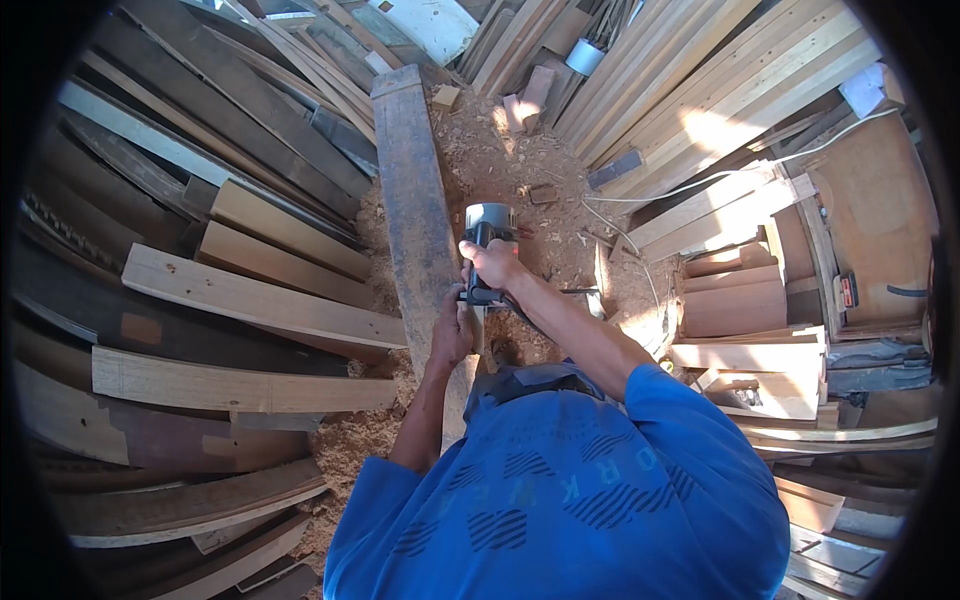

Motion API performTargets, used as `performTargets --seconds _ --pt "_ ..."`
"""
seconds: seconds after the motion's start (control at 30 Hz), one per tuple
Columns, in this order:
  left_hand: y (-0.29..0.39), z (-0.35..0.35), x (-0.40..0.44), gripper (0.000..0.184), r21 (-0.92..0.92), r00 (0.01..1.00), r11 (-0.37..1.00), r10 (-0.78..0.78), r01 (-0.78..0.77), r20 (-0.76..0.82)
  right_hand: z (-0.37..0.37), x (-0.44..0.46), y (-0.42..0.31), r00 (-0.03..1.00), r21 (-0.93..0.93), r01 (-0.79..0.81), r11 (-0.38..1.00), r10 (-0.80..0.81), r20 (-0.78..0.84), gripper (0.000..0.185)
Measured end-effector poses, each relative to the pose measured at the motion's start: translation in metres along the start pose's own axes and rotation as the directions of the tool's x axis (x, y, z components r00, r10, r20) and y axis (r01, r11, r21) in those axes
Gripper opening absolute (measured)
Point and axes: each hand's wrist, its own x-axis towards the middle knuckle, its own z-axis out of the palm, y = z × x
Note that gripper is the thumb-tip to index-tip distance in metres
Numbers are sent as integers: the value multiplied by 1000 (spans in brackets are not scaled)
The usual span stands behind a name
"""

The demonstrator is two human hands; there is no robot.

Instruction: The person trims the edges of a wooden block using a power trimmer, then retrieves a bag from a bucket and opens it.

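A corded power tool [490, 225] with a grey round housing and a black body is in the middle of the view, beside and partly over the long worn beam [408, 175]. My right hand [492, 262] is closed round its black body. Just below, my left hand [452, 330] has its fingers curled at the tool's near edge, by a narrow light wood piece [477, 335]. Whether those fingers grip the tool or the wood is hidden. A thin dark rod sticks out to the right of the tool. The tool's cutting end cannot be seen.
Stacked boards [265, 300] crowd the left side, their ends near the beam. More planks [690, 95] lean at the back right. A white cable [720, 180] runs across the right. Shavings and wood scraps cover the floor [545, 240]. A wooden cabinet panel [865, 200] stands at far right.
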Motion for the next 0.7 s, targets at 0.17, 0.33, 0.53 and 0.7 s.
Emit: performTargets --seconds 0.17,0.33,0.53,0.7 --pt "3 -2 -1 43 5 1000 1000 -3 3 7 -1 1 2 1000 15 -7 1000 7 8 37" --pt "2 -2 0 43 11 1000 1000 -15 15 10 -1 -2 -2 1000 7 -3 1000 2 5 37" --pt "1 -1 1 43 -2 999 1000 -26 26 20 -3 -2 -4 1000 -8 -4 1000 4 8 37" --pt "2 -1 1 43 5 1000 1000 -13 13 14 -2 4 2 1000 8 -2 1000 2 6 36"
